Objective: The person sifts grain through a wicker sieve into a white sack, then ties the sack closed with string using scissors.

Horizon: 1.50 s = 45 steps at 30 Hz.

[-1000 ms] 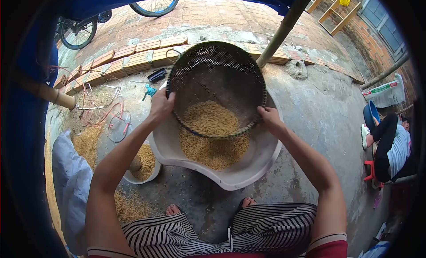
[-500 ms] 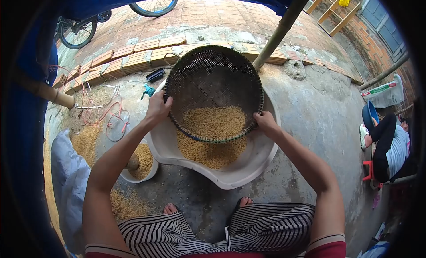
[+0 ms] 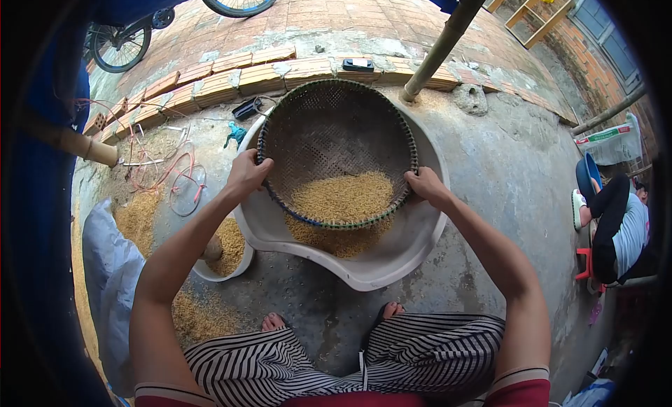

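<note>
A round woven sieve (image 3: pixel 329 127) with a dark bound rim is held tilted over a large whitish basin (image 3: pixel 413 246). My left hand (image 3: pixel 248 172) grips its left rim, fingers wrapped and partly hidden under the edge. On the right rim, my right hand (image 3: pixel 427 186) is closed in the same way. A heap of golden grain (image 3: pixel 343 197) lies in the near part of the sieve. Below it, more grain (image 3: pixel 336 242) covers part of the basin's floor.
A smaller white bucket (image 3: pixel 241 267) of grain stands left of the basin, near a white sack (image 3: pixel 112 274) and spilled grain (image 3: pixel 199 319). Bricks (image 3: pixel 259 78) line the back, with a bamboo pole (image 3: pixel 441 46) beyond. Another person (image 3: pixel 623 225) sits at the far right.
The sieve has shifted slightly and its near rim sits a little lower in view. The grain in it has spread slightly to the right. Both hands keep their hold.
</note>
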Tool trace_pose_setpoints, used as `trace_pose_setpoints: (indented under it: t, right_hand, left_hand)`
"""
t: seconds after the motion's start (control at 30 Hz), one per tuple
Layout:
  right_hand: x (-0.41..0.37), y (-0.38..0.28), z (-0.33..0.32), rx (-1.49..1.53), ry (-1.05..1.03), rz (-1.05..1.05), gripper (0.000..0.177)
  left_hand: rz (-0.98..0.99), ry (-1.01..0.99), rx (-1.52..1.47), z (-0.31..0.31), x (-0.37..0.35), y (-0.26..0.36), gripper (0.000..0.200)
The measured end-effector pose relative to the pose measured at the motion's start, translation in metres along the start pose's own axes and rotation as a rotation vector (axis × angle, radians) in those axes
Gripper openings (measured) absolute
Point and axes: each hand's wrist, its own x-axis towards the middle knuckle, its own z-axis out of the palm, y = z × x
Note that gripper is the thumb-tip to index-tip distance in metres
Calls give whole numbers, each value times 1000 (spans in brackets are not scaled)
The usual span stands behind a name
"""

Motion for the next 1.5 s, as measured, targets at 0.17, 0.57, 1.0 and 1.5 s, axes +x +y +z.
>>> trace_pose_setpoints:
  t: [0.17,0.57,1.0,1.5]
  right_hand:
    - [-26,-59,-34,-3,-2,-58,42]
    - [-22,-60,-47,-205,-79,-24,40]
    - [19,12,-20,-380,-191,-52,38]
    - [-11,-30,-33,-551,-173,-95,37]
  left_hand:
    - [-157,-83,-196,-11,8,-7,25]
    - [-271,-154,-279,-1,6,2,20]
    - [-250,-326,-81,4,-2,-16,27]
    - [-315,-390,-234,10,-8,-18,26]
